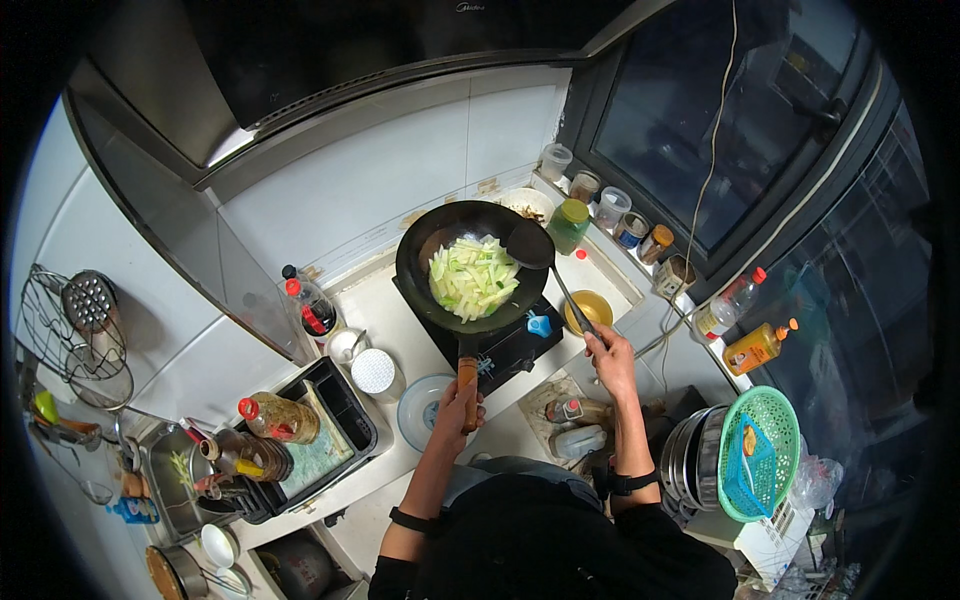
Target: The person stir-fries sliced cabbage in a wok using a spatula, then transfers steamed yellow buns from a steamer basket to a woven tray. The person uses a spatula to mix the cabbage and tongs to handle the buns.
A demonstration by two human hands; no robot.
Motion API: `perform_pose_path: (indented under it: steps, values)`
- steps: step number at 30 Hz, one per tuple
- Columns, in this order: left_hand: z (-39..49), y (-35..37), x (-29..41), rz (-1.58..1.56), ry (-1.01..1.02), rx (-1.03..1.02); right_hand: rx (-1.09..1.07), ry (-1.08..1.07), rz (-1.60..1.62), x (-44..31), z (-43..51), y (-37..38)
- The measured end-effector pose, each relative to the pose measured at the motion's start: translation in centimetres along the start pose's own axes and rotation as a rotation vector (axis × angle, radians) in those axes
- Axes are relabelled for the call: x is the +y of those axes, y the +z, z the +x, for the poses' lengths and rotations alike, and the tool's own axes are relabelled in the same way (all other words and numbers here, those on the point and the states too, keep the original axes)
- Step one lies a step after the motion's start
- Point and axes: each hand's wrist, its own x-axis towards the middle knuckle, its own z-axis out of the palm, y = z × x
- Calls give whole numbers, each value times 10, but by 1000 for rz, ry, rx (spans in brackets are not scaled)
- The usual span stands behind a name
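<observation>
My left hand (454, 411) is closed around the wooden handle of a dark wok (415, 259). Pale green, sliced vegetable pieces (472, 279) lie heaped in the wok's middle. In my right hand (613, 361) is the long handle of a wok ladle (529, 244), whose dark head is at the right inner side of the wok, beside the pieces. The wok is over a black single-burner stove (517, 341) on the white counter. A white plate with a blue rim (414, 401) sits just left of my left hand, partly hidden by it. Near my right hand is a yellow bowl (591, 307).
Sauce bottles (315, 307) and a lidded canister (375, 373) stand left of the stove. A black rack (360, 420) holds oil bottles. Several jars (631, 229) line the window ledge. A green colander (780, 420) rests at right; a sink (169, 465) is at lower left.
</observation>
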Motion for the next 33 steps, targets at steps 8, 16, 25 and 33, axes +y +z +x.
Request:
perform_pose_path:
  steps: [8,16,25,33]
  values:
    - [-1,1,1,1,2,3,6,-16,-6,0,0,0]
    - [1,0,-1,-5,-3,-1,4,-20,-15,3,1,-1]
    - [1,0,-1,-7,-7,9,-3,-21,-6,4,2,-1]
    - [-2,4,1,2,-1,27,-8,-13,-4,2,2,-2]
